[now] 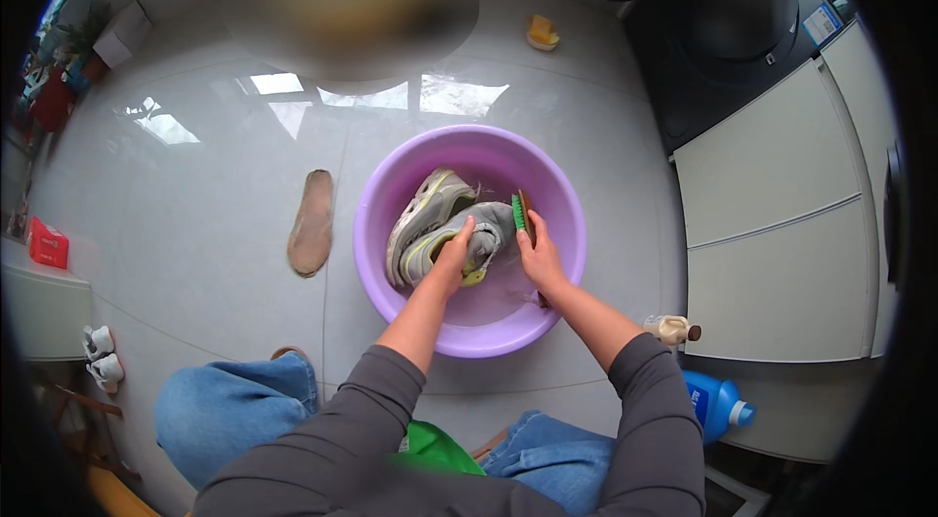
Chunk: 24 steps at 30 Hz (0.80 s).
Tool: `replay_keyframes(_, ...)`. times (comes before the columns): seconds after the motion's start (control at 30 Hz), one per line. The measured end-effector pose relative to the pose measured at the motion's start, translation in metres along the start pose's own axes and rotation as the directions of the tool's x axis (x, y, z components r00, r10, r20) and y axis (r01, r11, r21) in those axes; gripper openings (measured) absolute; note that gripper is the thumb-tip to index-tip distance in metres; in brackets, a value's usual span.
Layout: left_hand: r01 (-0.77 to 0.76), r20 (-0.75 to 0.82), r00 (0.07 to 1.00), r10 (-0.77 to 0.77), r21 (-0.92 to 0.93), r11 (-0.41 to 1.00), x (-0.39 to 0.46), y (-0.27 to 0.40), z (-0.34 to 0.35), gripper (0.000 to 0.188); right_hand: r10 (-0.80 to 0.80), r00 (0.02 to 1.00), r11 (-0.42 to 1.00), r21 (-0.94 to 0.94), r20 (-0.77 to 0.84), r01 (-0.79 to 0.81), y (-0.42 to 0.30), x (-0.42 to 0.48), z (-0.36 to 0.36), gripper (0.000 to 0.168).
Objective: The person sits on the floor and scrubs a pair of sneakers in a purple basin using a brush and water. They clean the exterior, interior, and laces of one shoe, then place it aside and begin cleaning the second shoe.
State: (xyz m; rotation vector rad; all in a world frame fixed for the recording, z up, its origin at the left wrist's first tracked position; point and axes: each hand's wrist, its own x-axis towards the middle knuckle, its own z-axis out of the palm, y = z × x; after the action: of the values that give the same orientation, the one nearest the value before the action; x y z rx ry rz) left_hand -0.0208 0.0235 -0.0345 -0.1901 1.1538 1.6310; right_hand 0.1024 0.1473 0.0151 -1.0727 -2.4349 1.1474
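Observation:
A purple plastic basin [371, 183] stands on the floor before me, with some water in its bottom. Two grey sneakers with yellow-green trim lie inside it, side by side. My left hand [456, 257] grips the nearer sneaker [492, 215] around its opening. The other sneaker [425, 209] rests against the basin's far left wall, partly behind the first. In my right hand [541, 258] is a scrub brush [519, 213] with green bristles and a brown back. Its bristles face left, close to the held sneaker; whether they touch it I cannot tell.
A worn insole [311, 224] lies on the tiles left of the basin. Yellow soap [542, 29] sits in a dish farther off. At right are a beige bottle [668, 329], a blue jug [717, 403] and white cabinets [769, 172]. White shoes [102, 359] stand at left.

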Motion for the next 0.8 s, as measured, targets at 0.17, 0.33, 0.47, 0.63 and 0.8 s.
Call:
replay_keyframes(0.17, 0.106, 0.265, 0.964, -0.015, -0.335, 0.936, 0.004, 0.011, 0.008, 0.064, 0.024, 1.000, 0.998, 0.050, -0.005, -0.024, -0.008, -0.018, 0.033, 0.042)
replay_keyframes(0.33, 0.054, 0.314, 0.944, 0.106, -0.460, 0.886, -0.012, 0.026, 0.008, 0.075, -0.163, 0.981, 0.965, 0.225, 0.106, 0.136, -0.044, -0.057, 0.030, 0.039)
replay_keyframes(0.47, 0.128, 0.294, 0.954, 0.057, -0.573, 0.810, -0.017, 0.014, 0.022, 0.071, -0.102, 0.981, 0.963, -0.231, 0.163, 0.139, -0.046, -0.023, -0.005, 0.034)
replay_keyframes(0.63, 0.101, 0.311, 0.942, 0.127, -0.624, 0.775, -0.020, 0.009, 0.021, 0.069, -0.053, 0.989, 0.964, -0.251, 0.138, 0.086, -0.054, -0.006, -0.004, 0.036)
replay_keyframes(0.8, 0.074, 0.238, 0.968, 0.082, -0.579, 0.812, -0.031, 0.023, 0.019, 0.070, -0.281, 0.944, 0.957, 0.125, 0.172, 0.263, -0.054, -0.070, -0.002, 0.037)
